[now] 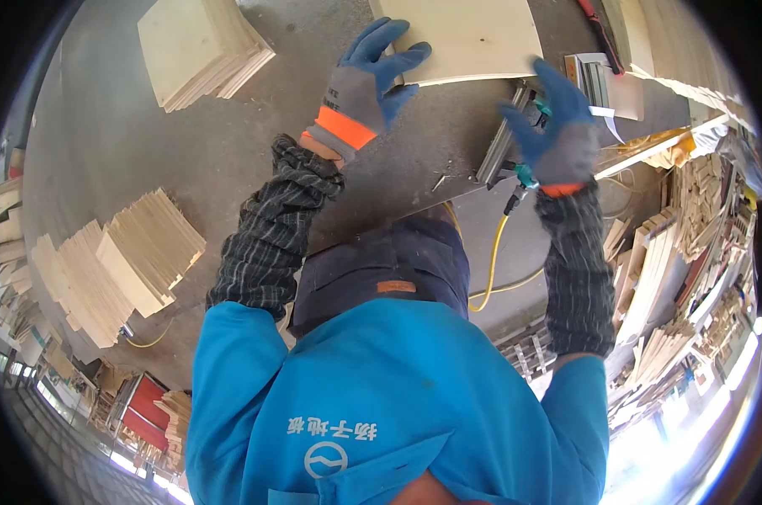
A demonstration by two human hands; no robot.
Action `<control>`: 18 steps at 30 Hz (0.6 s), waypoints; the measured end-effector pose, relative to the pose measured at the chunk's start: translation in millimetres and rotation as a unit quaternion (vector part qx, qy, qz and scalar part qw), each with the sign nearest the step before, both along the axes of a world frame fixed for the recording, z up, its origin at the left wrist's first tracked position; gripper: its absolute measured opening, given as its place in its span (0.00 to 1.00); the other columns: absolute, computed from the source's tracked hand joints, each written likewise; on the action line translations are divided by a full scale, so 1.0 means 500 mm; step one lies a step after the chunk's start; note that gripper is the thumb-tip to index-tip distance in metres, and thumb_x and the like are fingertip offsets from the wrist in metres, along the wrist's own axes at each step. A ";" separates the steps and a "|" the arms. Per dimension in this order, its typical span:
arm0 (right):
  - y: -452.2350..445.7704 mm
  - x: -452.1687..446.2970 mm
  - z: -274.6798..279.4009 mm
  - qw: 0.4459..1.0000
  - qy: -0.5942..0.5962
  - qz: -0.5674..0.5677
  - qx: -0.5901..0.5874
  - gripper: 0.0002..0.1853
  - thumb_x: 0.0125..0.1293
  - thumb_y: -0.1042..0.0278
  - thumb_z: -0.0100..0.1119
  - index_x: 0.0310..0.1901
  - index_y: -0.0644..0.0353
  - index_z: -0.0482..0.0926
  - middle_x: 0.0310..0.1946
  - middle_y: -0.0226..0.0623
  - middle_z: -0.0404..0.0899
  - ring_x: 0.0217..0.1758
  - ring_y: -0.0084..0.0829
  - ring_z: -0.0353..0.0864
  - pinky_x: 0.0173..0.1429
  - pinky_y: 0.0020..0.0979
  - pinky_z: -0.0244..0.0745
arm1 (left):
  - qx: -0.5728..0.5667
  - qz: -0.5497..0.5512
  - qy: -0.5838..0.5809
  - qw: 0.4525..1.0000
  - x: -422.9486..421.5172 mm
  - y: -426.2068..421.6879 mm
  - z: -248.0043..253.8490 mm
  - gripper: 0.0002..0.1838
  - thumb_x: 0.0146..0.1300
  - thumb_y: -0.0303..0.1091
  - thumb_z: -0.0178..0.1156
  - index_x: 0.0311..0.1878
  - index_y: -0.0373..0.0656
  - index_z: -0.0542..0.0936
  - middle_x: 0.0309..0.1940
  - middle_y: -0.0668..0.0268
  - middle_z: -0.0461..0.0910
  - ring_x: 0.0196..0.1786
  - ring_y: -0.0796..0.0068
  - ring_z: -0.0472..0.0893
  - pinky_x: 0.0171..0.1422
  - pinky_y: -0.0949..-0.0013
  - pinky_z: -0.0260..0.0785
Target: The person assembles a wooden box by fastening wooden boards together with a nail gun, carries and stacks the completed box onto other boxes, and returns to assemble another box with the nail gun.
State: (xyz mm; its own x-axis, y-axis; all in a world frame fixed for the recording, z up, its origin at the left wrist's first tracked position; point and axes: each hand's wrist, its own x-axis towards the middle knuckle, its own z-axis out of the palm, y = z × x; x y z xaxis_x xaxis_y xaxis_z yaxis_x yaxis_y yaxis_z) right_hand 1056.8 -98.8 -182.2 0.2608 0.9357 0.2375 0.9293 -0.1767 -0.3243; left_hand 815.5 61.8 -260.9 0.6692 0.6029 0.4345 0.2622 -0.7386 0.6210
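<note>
A pale wooden board (477, 46) lies on the table (297, 76) straight ahead of the person, its far end cut off at the top of the view; a small dark spot marks its face. At its left edge is the left grip (372, 76), in a blue-and-grey glove with an orange band, fingers spread and unclenched; whether they touch the board I cannot tell. The right grip (564, 126), similarly gloved and slightly blurred, is released too, fingers apart, one fingertip by the board's near right corner. Partly beneath it rests a metal tool (496, 153) with teal fittings, joined to a yellow hose (497, 261) that hangs past the table's edge. Beyond the right grip lie metallic strips (594, 82) and a red-handled tool (600, 34). Farther left stand one stack of thin boards (183, 42) and, nearer the person, another stack (149, 248).
</note>
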 end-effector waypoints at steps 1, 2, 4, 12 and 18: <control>0.040 -0.023 -0.003 0.996 -0.040 0.077 0.013 0.36 0.64 0.39 0.74 0.69 0.49 0.81 0.65 0.39 0.83 0.68 0.43 0.82 0.73 0.43 0.77 | 0.004 0.005 0.009 1.000 0.000 0.000 0.004 0.31 0.53 0.29 0.80 0.64 0.54 0.87 0.72 0.61 0.78 0.77 0.48 0.73 0.77 0.52 0.76; 0.071 -0.044 -0.020 0.990 -0.097 0.106 0.012 0.37 0.63 0.40 0.74 0.71 0.47 0.80 0.67 0.38 0.82 0.71 0.42 0.80 0.77 0.43 0.74 | 0.008 0.011 0.020 1.000 -0.003 0.002 0.008 0.31 0.53 0.30 0.80 0.63 0.55 0.88 0.73 0.61 0.78 0.77 0.48 0.73 0.77 0.52 0.76; 0.121 -0.062 -0.060 0.976 -0.146 0.161 0.008 0.40 0.61 0.44 0.76 0.74 0.46 0.76 0.72 0.36 0.77 0.76 0.42 0.74 0.82 0.45 0.68 | 0.008 -0.036 0.050 0.998 -0.008 0.017 0.023 0.37 0.54 0.27 0.73 0.71 0.52 0.81 0.78 0.52 0.70 0.82 0.38 0.64 0.81 0.48 0.68; 0.174 -0.069 -0.077 0.969 -0.093 0.227 0.011 0.38 0.63 0.44 0.64 0.71 0.58 0.78 0.73 0.51 0.75 0.76 0.55 0.74 0.81 0.56 0.64 | -0.012 -0.044 0.038 0.998 -0.013 0.015 0.032 0.37 0.54 0.24 0.68 0.72 0.42 0.79 0.77 0.43 0.71 0.82 0.34 0.65 0.83 0.46 0.64; 0.174 -0.068 -0.065 0.974 -0.068 0.215 0.027 0.34 0.63 0.45 0.64 0.67 0.58 0.82 0.68 0.51 0.81 0.72 0.56 0.78 0.79 0.56 0.67 | 0.006 -0.055 0.001 0.998 -0.003 0.017 0.026 0.35 0.53 0.25 0.68 0.70 0.39 0.80 0.74 0.43 0.74 0.79 0.33 0.68 0.84 0.44 0.63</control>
